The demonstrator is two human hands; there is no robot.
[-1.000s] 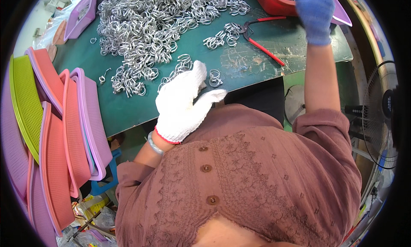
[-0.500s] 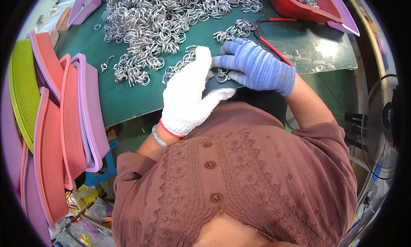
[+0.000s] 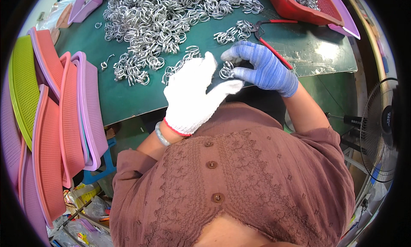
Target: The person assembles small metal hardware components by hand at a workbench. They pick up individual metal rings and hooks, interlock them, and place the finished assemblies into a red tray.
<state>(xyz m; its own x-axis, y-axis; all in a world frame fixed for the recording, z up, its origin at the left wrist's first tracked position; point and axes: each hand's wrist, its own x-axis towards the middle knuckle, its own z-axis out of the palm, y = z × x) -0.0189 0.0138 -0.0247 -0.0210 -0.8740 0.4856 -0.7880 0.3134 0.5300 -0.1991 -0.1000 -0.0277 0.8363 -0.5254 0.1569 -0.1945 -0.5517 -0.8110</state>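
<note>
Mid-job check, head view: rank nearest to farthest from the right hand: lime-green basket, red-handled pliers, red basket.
1. Red-handled pliers: just beyond the right hand.
2. Red basket: upper right.
3. Lime-green basket: far left, among other baskets.

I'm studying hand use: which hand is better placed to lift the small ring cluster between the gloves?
Probably the right hand: it curls closely around the ring cluster, while the left hand lies off to one side.

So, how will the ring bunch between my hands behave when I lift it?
The ring bunch shines like metal, so each loop is probably stiff and perhaps slippery. Thin loops suggest it is fairly light. Its overlapping curves may catch on one another.
</note>
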